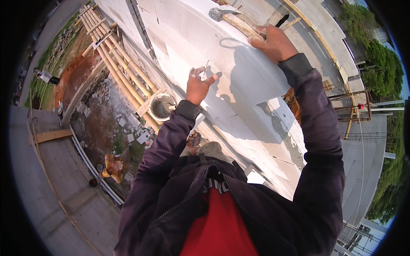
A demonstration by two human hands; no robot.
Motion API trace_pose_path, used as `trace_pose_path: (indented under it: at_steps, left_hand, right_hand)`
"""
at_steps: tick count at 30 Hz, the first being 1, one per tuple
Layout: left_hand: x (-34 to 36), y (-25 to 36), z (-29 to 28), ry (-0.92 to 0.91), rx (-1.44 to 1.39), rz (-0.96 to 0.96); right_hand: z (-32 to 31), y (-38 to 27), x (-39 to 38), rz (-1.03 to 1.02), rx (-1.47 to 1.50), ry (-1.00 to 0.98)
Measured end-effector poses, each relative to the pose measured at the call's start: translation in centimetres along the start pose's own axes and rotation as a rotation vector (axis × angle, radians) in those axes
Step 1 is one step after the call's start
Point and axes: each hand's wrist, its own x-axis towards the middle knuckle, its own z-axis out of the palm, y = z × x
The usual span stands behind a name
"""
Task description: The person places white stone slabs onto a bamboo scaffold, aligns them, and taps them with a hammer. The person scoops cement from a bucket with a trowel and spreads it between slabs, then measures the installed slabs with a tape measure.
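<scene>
A hammer (240,25) with a grey, dusty head and a pale wooden handle is in my right hand (275,43). The fingers close round the handle just above the top of a white block wall (250,64). To the left, my left hand (198,86) is raised close to the wall's pale face, thumb and fingers apart. A thin dark mark shows on the wall by its fingertips; I cannot make out what it is. Below the left wrist stands a mortar-smeared bucket (162,106) on the scaffold.
Bamboo scaffold poles (121,70) run along the wall on the left, high above ground strewn with rubble (128,123). Down there a person in a yellow helmet (113,167) bends, and another person (47,77) stands farther off. A bamboo pole (318,32) crosses beyond the wall at right.
</scene>
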Motion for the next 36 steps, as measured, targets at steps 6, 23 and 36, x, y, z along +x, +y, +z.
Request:
trace_pose_path:
  at_steps: [6,23,36]
  left_hand:
    - [-12.1,11.7,-5.6,-0.539,0.167,0.233]
    - [-29.2,29.8,10.4,-1.162,0.809,1.013]
    - [-24.2,-2.9,4.7,-0.941,0.89,-0.142]
  right_hand:
    - [0.4,-4.0,-3.6,-0.156,0.048,0.606]
    - [30.3,-10.3,-40.2,0.268,0.765,-0.424]
    - [32.9,3.7,-55.6,0.847,0.489,-0.604]
